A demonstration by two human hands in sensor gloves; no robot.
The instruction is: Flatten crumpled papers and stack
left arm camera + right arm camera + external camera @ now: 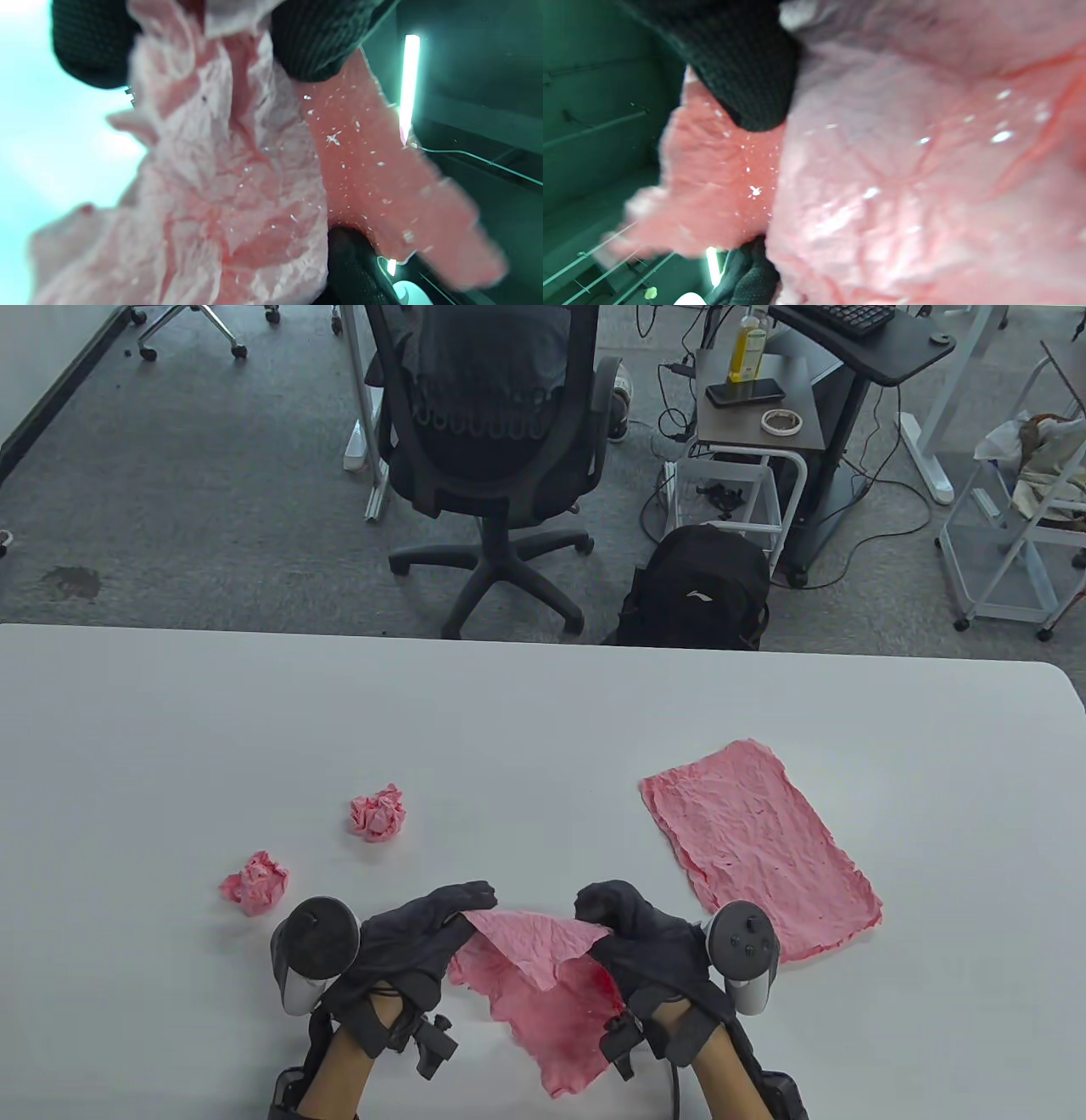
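Observation:
A half-opened pink paper [547, 984] hangs between both hands near the table's front edge, one flap folded over. My left hand [441, 912] pinches its left top edge; my right hand [607, 908] pinches the right top edge. Both wrist views are filled with the wrinkled pink paper [237, 178] [903, 178], with black gloved fingertips [314, 46] [746, 72] pressed on it. A flattened pink sheet [755, 844] lies on the table to the right. Two crumpled pink balls lie to the left: one [377, 813] further back, one [254, 882] nearer my left hand.
The white table [543, 712] stretches across the table view. Beyond its far edge stand a black office chair [492, 432], a black backpack [696, 589] and a small side table [755, 415] with a bottle and phone.

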